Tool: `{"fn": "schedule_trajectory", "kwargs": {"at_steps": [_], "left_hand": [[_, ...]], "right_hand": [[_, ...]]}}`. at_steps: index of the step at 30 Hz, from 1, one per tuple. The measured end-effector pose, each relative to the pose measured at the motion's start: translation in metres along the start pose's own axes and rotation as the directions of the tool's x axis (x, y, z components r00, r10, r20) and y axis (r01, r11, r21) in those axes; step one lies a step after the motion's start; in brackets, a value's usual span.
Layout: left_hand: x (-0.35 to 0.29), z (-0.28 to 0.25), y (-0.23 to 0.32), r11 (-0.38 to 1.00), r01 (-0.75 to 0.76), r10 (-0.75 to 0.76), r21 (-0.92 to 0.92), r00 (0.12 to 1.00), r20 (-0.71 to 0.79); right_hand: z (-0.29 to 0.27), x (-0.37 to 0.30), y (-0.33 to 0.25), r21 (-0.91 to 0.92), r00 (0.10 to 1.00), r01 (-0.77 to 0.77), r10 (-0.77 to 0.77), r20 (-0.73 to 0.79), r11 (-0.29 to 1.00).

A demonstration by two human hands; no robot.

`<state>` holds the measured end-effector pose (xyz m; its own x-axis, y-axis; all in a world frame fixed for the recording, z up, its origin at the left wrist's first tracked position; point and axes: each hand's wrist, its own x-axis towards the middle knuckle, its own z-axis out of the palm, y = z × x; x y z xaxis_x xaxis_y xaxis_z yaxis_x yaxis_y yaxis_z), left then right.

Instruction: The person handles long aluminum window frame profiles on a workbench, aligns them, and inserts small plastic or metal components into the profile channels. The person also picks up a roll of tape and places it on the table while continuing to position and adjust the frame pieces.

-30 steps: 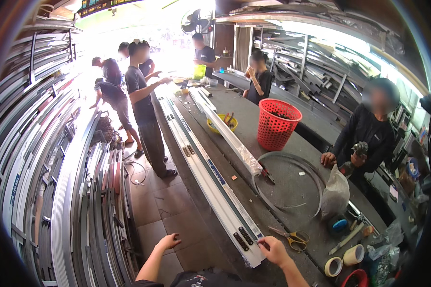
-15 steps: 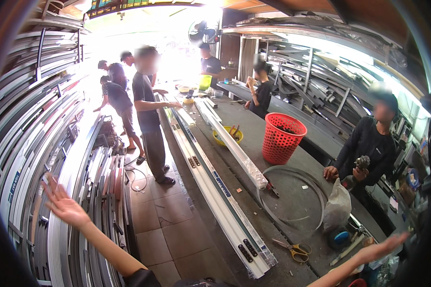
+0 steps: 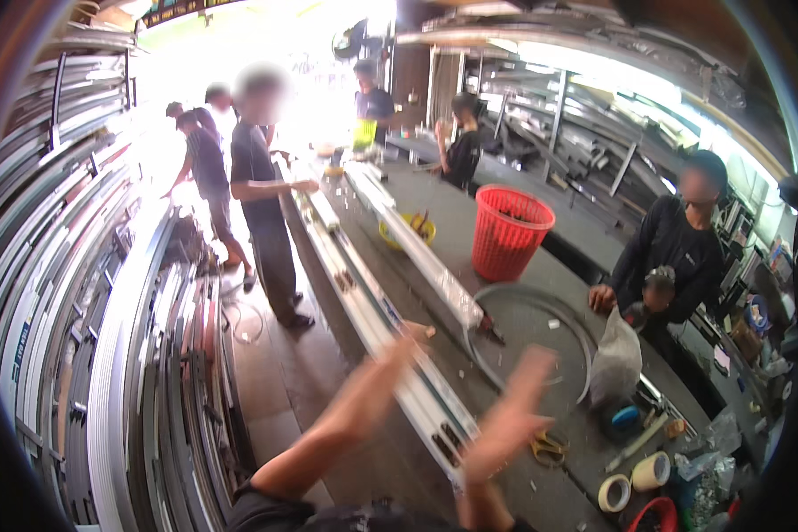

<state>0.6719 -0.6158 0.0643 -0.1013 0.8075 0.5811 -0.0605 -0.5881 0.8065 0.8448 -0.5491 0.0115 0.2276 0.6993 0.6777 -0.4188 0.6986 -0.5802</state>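
The left grip (image 3: 390,363) is blurred; it appears wide, fingers extended. The right grip (image 3: 510,421), also blurred, is wide, thumb apart from the fingers. A long white rail (image 3: 429,410) lies on the counter (image 3: 443,213), passing between and behind both grips; contact cannot be determined. Scissors (image 3: 551,449) lie right of the right grip, partly hidden. Beyond that grip are a coiled strip (image 3: 586,355) and a red basket (image 3: 505,253).

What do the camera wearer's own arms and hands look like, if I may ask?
The left hand and right hand show no gloves, though motion blur hides finer detail. The forearms are uncovered, and a dark sleeve shows on the left arm.
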Motion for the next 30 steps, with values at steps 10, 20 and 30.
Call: {"fn": "schedule_trajectory", "kwargs": {"at_steps": [10,20,30], "left_hand": [[0.013,0.024,0.012,0.983,-0.077,0.076,0.168,0.997,0.012],[0.032,0.064,0.003,0.997,-0.061,0.063,-0.039,0.996,0.067],[0.067,0.091,-0.014,0.985,-0.076,0.042,0.158,0.976,0.212]], "right_hand": [[0.053,0.017,-0.076,-0.276,0.942,-0.003,0.095,0.320,0.961],[0.056,0.052,-0.049,-0.260,0.913,-0.100,0.193,0.361,0.960],[0.033,0.085,-0.057,-0.076,0.910,-0.235,0.246,0.334,0.969]]}}
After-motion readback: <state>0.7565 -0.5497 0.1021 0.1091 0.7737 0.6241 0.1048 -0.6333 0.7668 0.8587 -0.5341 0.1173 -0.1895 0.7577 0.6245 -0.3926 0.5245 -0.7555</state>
